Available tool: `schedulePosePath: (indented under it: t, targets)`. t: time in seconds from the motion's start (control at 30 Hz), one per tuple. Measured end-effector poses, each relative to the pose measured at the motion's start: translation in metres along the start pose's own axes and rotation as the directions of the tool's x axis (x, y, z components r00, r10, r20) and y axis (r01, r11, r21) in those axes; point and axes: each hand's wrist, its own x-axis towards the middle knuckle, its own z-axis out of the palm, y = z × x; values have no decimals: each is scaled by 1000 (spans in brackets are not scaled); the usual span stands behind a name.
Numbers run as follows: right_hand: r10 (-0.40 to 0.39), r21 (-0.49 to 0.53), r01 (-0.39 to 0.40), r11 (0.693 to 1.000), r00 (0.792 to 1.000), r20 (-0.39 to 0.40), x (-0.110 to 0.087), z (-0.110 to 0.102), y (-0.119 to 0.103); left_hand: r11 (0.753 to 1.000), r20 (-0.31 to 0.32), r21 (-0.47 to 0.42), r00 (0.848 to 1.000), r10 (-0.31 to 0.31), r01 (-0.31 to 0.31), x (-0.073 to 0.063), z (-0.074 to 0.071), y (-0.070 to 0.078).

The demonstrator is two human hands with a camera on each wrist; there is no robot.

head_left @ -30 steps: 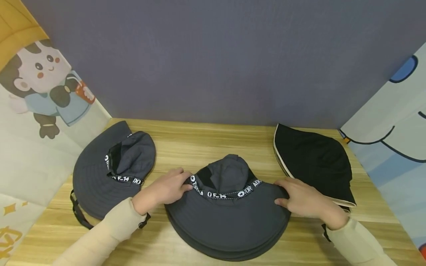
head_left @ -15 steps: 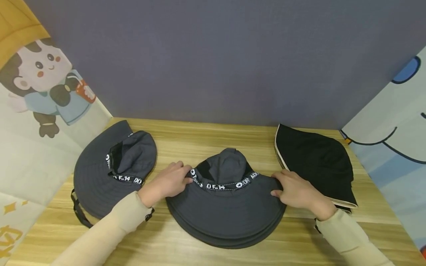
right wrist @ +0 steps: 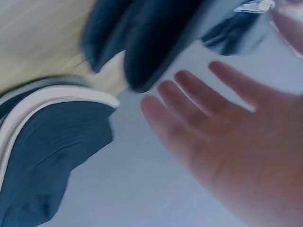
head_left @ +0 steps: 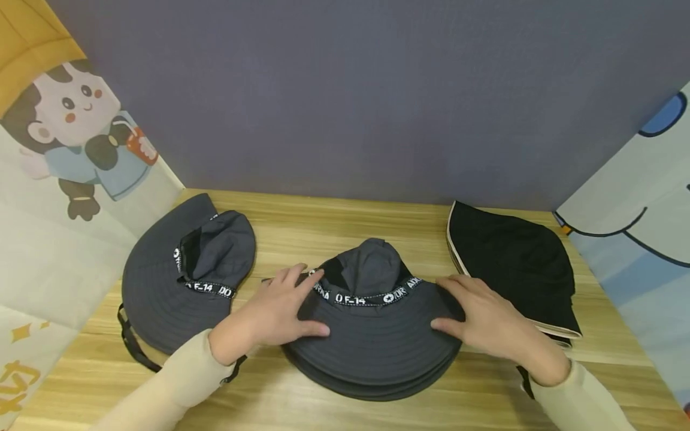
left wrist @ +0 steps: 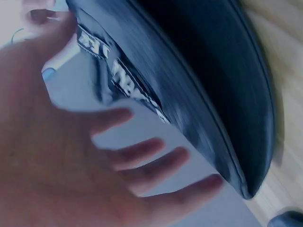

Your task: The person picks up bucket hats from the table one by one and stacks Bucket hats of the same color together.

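A dark grey wide-brimmed sun hat lies in the middle of the wooden table, its crown away from me and a lettered black-and-white band around the crown's base. Another brim edge shows beneath it. My left hand is spread at the hat's left side, thumb over the brim; the left wrist view shows straight, parted fingers beside the brim. At the brim's right end is my right hand, thumb and forefinger apart over it. Its fingers are extended in the right wrist view, holding nothing.
A similar grey hat with a black strap lies at the left. Black hats with pale trim are stacked at the right, close to my right hand. A grey panel stands behind the table.
The middle hat slid slightly away from me between the earlier frames. Since then both hands have loosened from its brim, and the left thumb and fingers have spread wide.
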Motion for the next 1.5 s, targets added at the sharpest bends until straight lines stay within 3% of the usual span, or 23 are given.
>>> schedulePosePath:
  t: [0.1, 0.23, 0.5, 0.8, 0.93, 1.07, 1.17, 1.3, 1.4, 1.5]
  targets:
    - [-15, 6, 14, 1000, 995, 97, -5, 6, -7, 1000, 90, 6, 996, -16, 15, -4, 6, 6]
    - [-17, -50, 27, 998, 983, 183, -6, 21, -11, 996, 92, 91, 996, -21, 12, -4, 16, 9]
    - [-6, -93, 24, 995, 981, 194, -5, 27, -15, 988, 87, 152, 996, -27, 13, -5, 19, 12]
    - [-4, -74, 19, 997, 979, 206, -6, 26, -15, 998, 56, 63, 998, -33, 29, -18, 8, 7]
    - [-4, -75, 20, 997, 979, 205, -6, 24, -15, 999, -59, 38, 998, -32, 35, -23, -3, -4]
    - [-11, -74, 27, 997, 978, 207, -5, 24, -15, 994, -217, 87, 975, -51, 71, -28, -15, -23]
    - [-16, -75, 32, 997, 979, 205, -4, 24, -15, 977, -238, 140, 963, -125, 162, -33, -24, -42]
    - [-21, -73, 36, 997, 979, 201, -4, 24, -15, 937, -143, 154, 945, -294, 314, -41, -30, -69]
    - [-21, -68, 36, 997, 979, 203, -4, 23, -15, 898, -36, 135, 908, -418, 419, -48, -29, -88]
    - [-23, -69, 38, 997, 979, 204, -4, 22, -15, 869, 61, 131, 871, -488, 478, -54, -28, -102]
